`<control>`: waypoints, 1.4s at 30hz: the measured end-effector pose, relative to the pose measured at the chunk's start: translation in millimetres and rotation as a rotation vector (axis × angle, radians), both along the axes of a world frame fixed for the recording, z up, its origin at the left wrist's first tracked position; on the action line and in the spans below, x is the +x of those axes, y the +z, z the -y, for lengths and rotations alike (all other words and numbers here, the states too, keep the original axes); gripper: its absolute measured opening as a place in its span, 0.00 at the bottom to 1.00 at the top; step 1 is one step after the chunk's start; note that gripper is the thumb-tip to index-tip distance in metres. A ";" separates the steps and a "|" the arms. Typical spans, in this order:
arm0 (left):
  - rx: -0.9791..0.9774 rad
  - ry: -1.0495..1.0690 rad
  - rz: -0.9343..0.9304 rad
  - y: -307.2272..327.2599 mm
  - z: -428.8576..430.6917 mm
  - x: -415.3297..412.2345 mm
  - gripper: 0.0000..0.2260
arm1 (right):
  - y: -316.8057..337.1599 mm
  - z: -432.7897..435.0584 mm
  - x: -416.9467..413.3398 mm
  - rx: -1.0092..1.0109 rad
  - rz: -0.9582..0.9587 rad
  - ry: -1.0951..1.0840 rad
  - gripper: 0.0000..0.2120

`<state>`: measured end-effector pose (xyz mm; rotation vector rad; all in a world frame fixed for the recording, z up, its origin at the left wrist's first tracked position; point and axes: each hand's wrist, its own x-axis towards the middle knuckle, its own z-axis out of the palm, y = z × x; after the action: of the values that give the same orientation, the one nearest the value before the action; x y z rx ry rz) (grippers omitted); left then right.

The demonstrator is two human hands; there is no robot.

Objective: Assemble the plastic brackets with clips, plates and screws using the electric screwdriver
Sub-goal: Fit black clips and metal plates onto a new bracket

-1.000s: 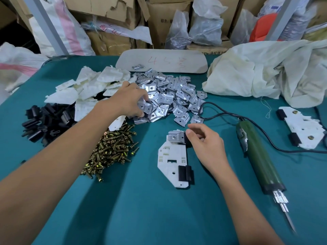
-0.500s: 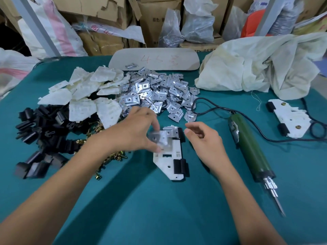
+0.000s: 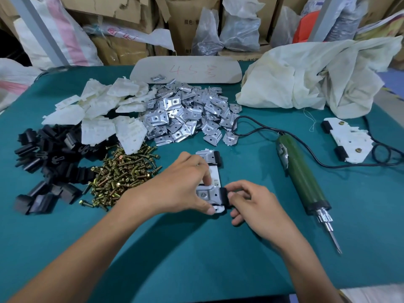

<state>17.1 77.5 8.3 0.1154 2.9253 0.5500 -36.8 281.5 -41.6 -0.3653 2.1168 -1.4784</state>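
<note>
Your left hand [image 3: 181, 186], back from the pile [image 3: 185, 114], is pinching a second plate [image 3: 206, 194] onto the bracket [image 3: 215, 173] at mid-table while your right hand [image 3: 258, 206] is gripping its clip [image 3: 224, 196], so you are nearing the fastening step, with screws [image 3: 122, 173] and screwdriver [image 3: 301, 178] lying untouched nearby.
</note>
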 end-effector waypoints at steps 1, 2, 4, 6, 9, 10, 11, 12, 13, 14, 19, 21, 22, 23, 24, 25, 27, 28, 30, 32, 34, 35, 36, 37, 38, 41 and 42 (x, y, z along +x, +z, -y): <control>0.004 0.006 0.002 -0.3 -0.8 0.5 0.25 | -0.3 -0.5 0.1 -0.013 0.007 -0.006 0.07; 0.009 0.010 0.005 -0.5 -1.3 0.8 0.25 | -1.1 -0.8 0.0 -0.022 0.013 -0.008 0.06; 0.012 0.009 0.009 -0.9 -2.1 1.6 0.25 | -1.9 -1.1 0.3 -0.038 0.023 -0.006 0.04; 0.010 0.007 0.009 -2.0 -2.8 2.4 0.25 | -1.8 -0.1 1.1 -0.061 0.037 -0.002 0.03; 0.031 0.012 0.000 -5.3 -5.5 2.7 0.26 | -1.1 0.9 2.4 -0.087 0.048 -0.004 0.04; 0.046 0.019 -0.005 -6.5 -6.4 2.8 0.25 | -1.0 0.8 2.4 -0.094 0.051 -0.006 0.03; 0.065 0.028 -0.008 -7.4 -6.8 3.2 0.25 | -0.8 0.2 1.9 -0.102 0.056 -0.007 0.03; 0.086 0.038 -0.010 -8.3 -6.8 3.4 0.25 | -0.7 -0.4 1.3 -0.112 0.065 -0.008 0.03; 0.105 0.047 -0.012 -9.1 -6.2 4.0 0.24 | -0.2 -0.8 0.6 -0.124 0.077 -0.005 0.03; 0.123 0.056 -0.017 -9.8 -5.7 4.7 0.24 | 0.4 -0.7 0.2 -0.140 0.093 -0.001 0.03; 0.213 0.112 -0.087 -16.9 -4.1 13.5 0.25 | 4.6 8.5 -2.0 -0.280 0.220 -0.023 0.05; 0.244 0.136 -0.128 -21.1 -3.7 18.4 0.25 | 7.1 12.1 -4.1 -0.266 0.249 0.020 0.07; 0.249 0.145 -0.145 -23.1 -3.4 20.5 0.24 | 8.1 14.0 -5.4 -0.257 0.259 0.032 0.08; 0.248 0.151 -0.156 -25.2 -2.9 22.8 0.24 | 9.1 16.2 -6.6 -0.249 0.265 0.032 0.10; 0.247 0.155 -0.165 -26.8 -2.5 24.4 0.25 | 10.2 18.8 -7.6 -0.240 0.262 0.023 0.11; 0.250 0.160 -0.176 -28.2 -1.9 25.5 0.25 | 11.7 22.1 -8.7 -0.236 0.252 0.010 0.12; 0.271 0.202 -0.220 -29.8 0.8 25.6 0.26 | 16.2 30.3 -12.7 -0.260 0.230 -0.022 0.13; 0.298 0.251 -0.260 -30.0 2.7 24.6 0.26 | 19.4 34.3 -16.6 -0.289 0.220 -0.040 0.13; 0.389 0.389 -0.360 -29.7 8.3 20.2 0.24 | 27.5 40.9 -28.0 -0.374 0.201 -0.069 0.13; 0.521 0.477 -0.402 -27.0 13.4 12.9 0.19 | 34.7 45.4 -39.7 -0.465 0.185 -0.085 0.13; 0.758 0.447 -0.367 -25.7 15.4 6.0 0.18 | 35.6 49.1 -45.5 -0.524 0.183 -0.089 0.13; 0.886 0.408 -0.356 -26.5 15.5 3.7 0.19 | 33.5 50.6 -45.9 -0.546 0.196 -0.092 0.13; 0.985 0.384 -0.353 -28.1 15.4 2.3 0.20 | 30.2 51.7 -45.3 -0.564 0.215 -0.097 0.13; 1.049 0.384 -0.353 -30.6 15.1 1.7 0.21 | 26.9 52.2 -44.4 -0.574 0.233 -0.097 0.13; 1.088 0.400 -0.350 -33.6 14.4 1.5 0.21 | 23.8 52.5 -43.8 -0.574 0.243 -0.094 0.13; 1.168 0.450 -0.336 -40.2 12.6 1.7 0.20 | 19.3 51.9 -44.4 -0.551 0.257 -0.078 0.12; 1.185 0.459 -0.335 -41.3 12.7 1.7 0.20 | 18.8 52.1 -44.9 -0.545 0.263 -0.074 0.12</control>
<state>18.8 64.8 -32.9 -0.3639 2.4154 2.4216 -81.7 229.5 -22.8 -0.2666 1.5176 -2.0176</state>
